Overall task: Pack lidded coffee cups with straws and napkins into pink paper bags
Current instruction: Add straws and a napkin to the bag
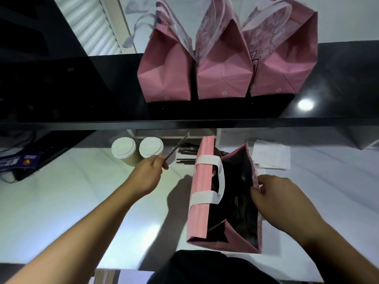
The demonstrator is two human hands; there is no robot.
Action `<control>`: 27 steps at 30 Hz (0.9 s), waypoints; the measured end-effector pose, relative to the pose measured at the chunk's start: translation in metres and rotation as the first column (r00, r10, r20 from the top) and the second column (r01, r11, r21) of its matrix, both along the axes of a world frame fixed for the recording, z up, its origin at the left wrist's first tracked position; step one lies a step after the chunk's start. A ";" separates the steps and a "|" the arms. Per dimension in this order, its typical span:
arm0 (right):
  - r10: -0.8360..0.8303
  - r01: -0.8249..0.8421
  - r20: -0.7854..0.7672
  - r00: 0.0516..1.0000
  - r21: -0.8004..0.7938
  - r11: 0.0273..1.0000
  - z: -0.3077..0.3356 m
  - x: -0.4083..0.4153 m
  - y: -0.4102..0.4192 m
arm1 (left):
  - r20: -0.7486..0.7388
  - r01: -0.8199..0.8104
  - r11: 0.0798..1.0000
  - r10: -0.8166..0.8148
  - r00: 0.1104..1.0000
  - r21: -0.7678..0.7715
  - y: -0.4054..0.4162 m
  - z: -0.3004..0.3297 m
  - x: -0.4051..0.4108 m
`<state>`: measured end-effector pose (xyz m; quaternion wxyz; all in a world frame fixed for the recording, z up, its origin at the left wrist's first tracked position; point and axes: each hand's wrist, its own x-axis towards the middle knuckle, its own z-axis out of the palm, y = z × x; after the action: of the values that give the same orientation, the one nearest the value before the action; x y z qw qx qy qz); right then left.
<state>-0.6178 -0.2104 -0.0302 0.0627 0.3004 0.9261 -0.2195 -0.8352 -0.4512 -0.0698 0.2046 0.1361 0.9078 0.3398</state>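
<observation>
- Three pink bags (223, 74) stood side by side on the black shelf (82, 89) well beyond both hands, tops drawn in, handles up. Judged as already packed, though their contents could not be seen.
- One open pink bag (202, 201) stood on the white counter (61, 201) between the two hands, mouth facing up, white handle (213, 179) folded over its near-left wall. Interior too dark to say what, if anything, it held.
- Right hand (281, 203) gripped the bag's right rim, fingers curled over the edge, holding the mouth apart.
- Left hand (148, 171) sat left of the open bag, pinching one dark straw (176, 148) between thumb and fingers; the straw slanted up and away from the hand.
- Two lidded cups (137, 149) stood touching each other just beyond the left hand, white lids on, not yet bagged.
- Loose pile of straws (187, 152) lay just beyond the open bag, right of the left hand.
- White napkins (272, 158) lay flat beyond the right hand, beside the bag's far-right corner.
- Progress, as judged: three bags apparently finished, a fourth in hand at the straw stage. Two cups waiting suggested at least one more bag to fill; napkins for this bag possibly outstanding.
</observation>
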 end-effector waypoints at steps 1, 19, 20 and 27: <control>0.012 -0.012 -0.005 1.000 0.001 1.000 0.000 -0.001 0.000 | 0.006 -0.015 1.000 0.014 1.000 0.023 -0.002 0.014 0.008; 0.069 -0.071 -0.039 0.997 -0.070 0.995 0.001 0.004 0.018 | -0.116 0.385 0.679 -0.569 0.814 -0.625 0.119 0.102 0.115; 0.065 -0.068 -0.041 0.997 -0.070 0.995 0.000 0.005 0.019 | -0.097 0.405 0.644 -0.598 0.796 -0.650 0.129 0.095 0.116; 0.037 -0.040 -0.061 0.997 -0.057 0.998 -0.006 0.010 0.022 | 0.194 0.597 0.563 -0.615 0.765 -0.571 0.163 0.063 0.118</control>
<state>-0.6078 -0.1882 -0.0360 0.0480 0.2738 0.9265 -0.2538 -0.7172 -0.2882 -0.0070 0.3282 0.3711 0.8666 -0.0600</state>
